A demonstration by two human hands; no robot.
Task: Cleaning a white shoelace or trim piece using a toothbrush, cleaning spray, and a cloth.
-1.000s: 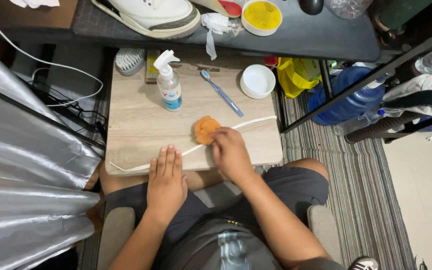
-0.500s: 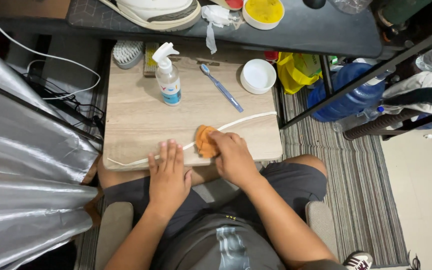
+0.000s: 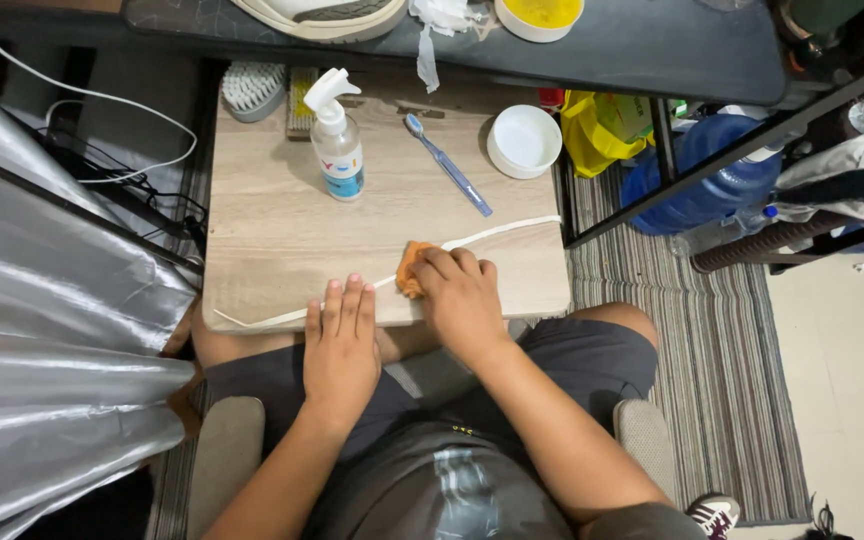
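A long white shoelace lies diagonally across a small wooden table. My right hand presses an orange cloth onto the lace near the table's front edge. The hand covers most of the cloth. My left hand lies flat on the front edge, fingers together, pinning the lace down just left of the cloth.
On the table stand a spray bottle, a blue toothbrush, a white bowl and a scrub brush. Behind them, a dark shelf holds a white shoe and a yellow-filled bowl. A blue water jug stands at right, silver sheeting at left.
My right hand has slid the orange cloth along the lace toward the front edge and my left hand. The left hand has stayed in place on the lace.
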